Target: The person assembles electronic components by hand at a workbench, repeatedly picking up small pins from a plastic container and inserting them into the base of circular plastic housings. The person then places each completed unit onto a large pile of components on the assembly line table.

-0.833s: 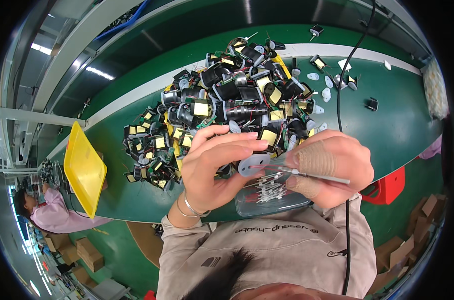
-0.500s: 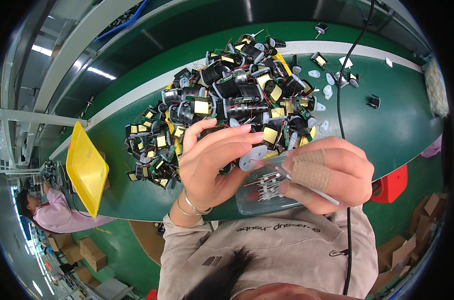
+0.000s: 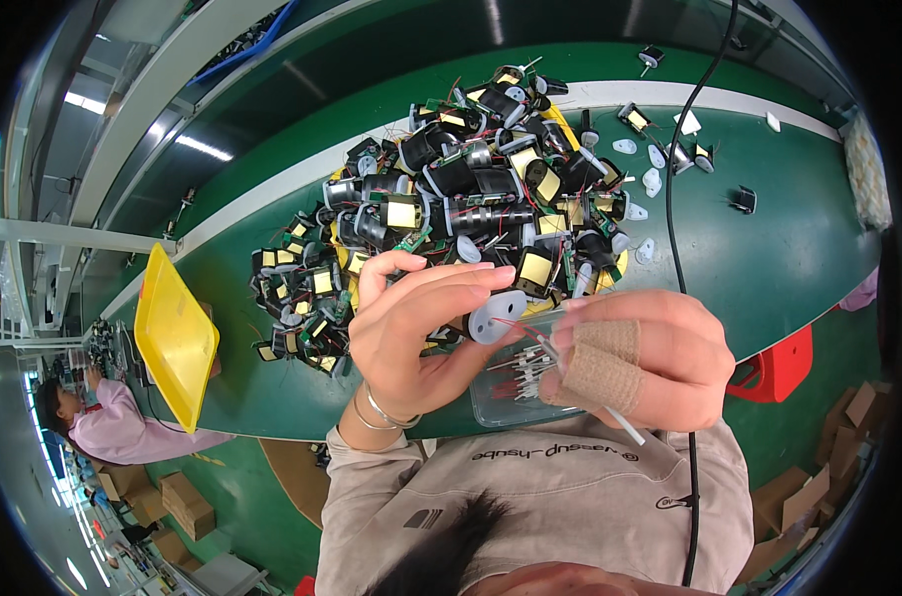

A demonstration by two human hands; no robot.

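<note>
My left hand point(image 3: 406, 323) is closed around a part with a flat grey oval end cap point(image 3: 497, 318); the fingers hide most of its body. Thin red wires point(image 3: 519, 326) run from the cap toward my right hand point(image 3: 645, 358). Tan tape is wrapped round fingers of that hand, which pinches a thin white tube point(image 3: 625, 425) slanting down to the right. Whether the wires enter the tube, I cannot tell. Below and between the hands stands a clear plastic tray point(image 3: 491, 409) of thin white-and-grey pieces point(image 3: 530, 370).
Beyond my hands is a heap of black cylindrical parts point(image 3: 486, 217) with yellow pads and green boards. Loose grey caps point(image 3: 653, 182) lie to the right. A black cable point(image 3: 676, 228) hangs down there. A yellow tray point(image 3: 176, 338) stands left; a person in pink point(image 3: 123, 422) sits beyond.
My right hand has shifted slightly left, closer to the cap, and the white tube now slants more steeply. My left hand has moved only a little, still holding the capped part.
</note>
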